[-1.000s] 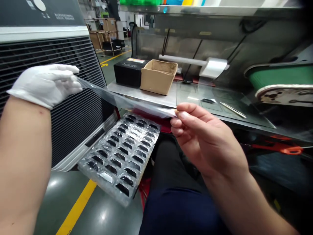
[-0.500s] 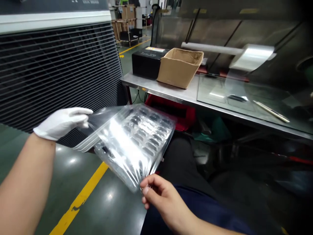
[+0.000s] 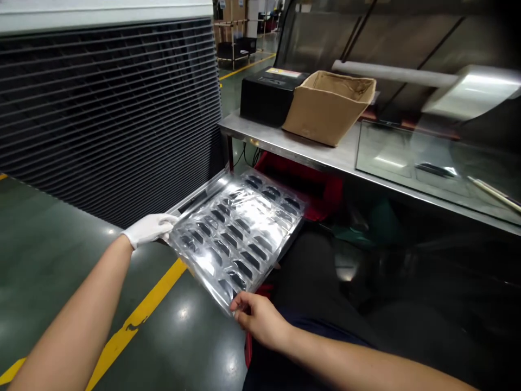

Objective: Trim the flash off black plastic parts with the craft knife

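Observation:
A clear plastic tray [image 3: 232, 234] with rows of dark, flat pieces lies tilted in front of my knees. Shiny clear plastic film [image 3: 211, 266] covers it, wrinkled and full of glare; whether it is a bag or a loose sheet I cannot tell. My left hand [image 3: 150, 228], in a white glove, is closed at the tray's left edge on the film, its fingertips partly hidden. At the near corner, my bare right hand [image 3: 260, 319] pinches the film between thumb and fingers. What supports the tray from below is mostly hidden.
A metal bench [image 3: 260, 130] carries a black box [image 3: 266, 100], an open cardboard box [image 3: 325, 111] and a glass sheet [image 3: 391, 157]. Behind hangs a roll of clear film [image 3: 472, 92]. A large slatted unit [image 3: 109, 119] stands left. A red bin [image 3: 325, 193] sits under the bench.
My left hand has moved right and down to the tray's edge, and the raised film now lies flatter over the tray. My right hand stays at the near corner. The view has shifted left.

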